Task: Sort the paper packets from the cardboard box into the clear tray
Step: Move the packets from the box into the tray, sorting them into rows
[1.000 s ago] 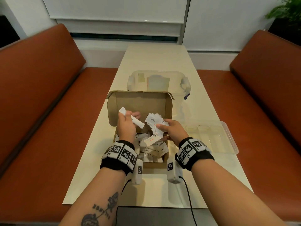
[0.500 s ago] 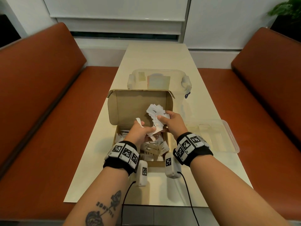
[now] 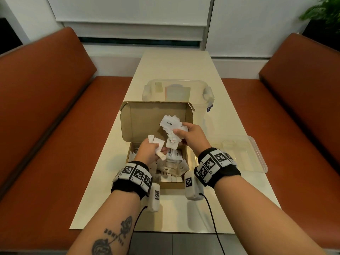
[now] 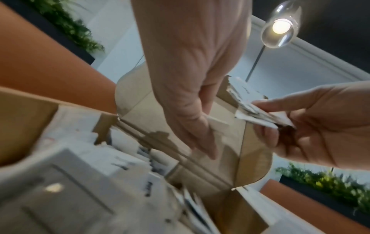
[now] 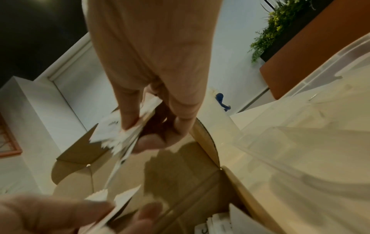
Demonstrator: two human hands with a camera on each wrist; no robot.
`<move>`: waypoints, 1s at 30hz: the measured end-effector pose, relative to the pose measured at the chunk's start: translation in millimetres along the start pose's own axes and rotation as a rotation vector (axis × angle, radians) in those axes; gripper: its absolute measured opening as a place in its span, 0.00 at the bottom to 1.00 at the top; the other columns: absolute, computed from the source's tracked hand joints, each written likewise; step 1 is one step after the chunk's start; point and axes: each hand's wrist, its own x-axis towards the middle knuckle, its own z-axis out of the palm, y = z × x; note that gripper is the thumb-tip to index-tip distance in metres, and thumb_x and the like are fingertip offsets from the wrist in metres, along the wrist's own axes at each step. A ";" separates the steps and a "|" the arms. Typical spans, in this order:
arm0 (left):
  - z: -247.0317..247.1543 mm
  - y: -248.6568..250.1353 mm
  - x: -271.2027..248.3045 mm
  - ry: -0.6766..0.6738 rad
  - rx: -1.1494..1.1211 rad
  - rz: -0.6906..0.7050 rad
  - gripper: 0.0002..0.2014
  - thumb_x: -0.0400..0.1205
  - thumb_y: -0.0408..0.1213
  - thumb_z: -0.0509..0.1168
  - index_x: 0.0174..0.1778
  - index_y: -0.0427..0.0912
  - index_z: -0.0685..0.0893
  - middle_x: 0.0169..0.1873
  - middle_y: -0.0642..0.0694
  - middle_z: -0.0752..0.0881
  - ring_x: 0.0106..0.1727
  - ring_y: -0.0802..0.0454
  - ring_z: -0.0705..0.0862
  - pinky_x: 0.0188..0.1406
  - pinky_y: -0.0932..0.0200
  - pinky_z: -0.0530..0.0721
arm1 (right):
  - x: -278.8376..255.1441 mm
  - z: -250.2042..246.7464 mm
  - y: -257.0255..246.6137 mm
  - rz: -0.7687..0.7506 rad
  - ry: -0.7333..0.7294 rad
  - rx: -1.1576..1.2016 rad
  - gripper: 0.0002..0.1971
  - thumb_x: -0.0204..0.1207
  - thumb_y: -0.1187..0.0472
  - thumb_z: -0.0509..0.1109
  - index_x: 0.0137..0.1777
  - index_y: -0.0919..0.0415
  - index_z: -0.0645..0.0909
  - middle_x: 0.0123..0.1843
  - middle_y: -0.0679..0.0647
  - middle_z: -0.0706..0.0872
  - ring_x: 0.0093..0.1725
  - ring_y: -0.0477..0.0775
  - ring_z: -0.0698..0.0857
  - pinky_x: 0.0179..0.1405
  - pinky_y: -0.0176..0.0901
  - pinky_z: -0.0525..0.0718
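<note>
Over the open brown cardboard box [image 3: 156, 122] on the cream table [image 3: 176, 70], seen from the head, the right hand [image 3: 191, 137] pinched a fanned bundle of white paper packets [image 3: 172, 126], while the left hand [image 3: 149, 151] held a few more packets [image 3: 157, 144]; many lay loose in the box. The shallow clear plastic tray [image 3: 257, 159] sat just right of the box.

From the left wrist, the left grip [image 4: 192, 126] curled round one slip.

From the right wrist, the right grip [image 5: 148, 129] clamped the bundle.

Gathering seemed under way; next the packets probably needed carrying rightward and laying into the tray.
</note>
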 end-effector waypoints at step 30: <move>42.3 -30.8 -22.3 -0.290 0.018 -0.031 0.20 0.82 0.25 0.63 0.70 0.42 0.72 0.60 0.36 0.85 0.48 0.41 0.88 0.37 0.45 0.90 | -23.1 -40.4 16.8 0.145 0.049 -0.180 0.10 0.65 0.73 0.78 0.44 0.68 0.81 0.41 0.67 0.88 0.37 0.65 0.88 0.44 0.52 0.89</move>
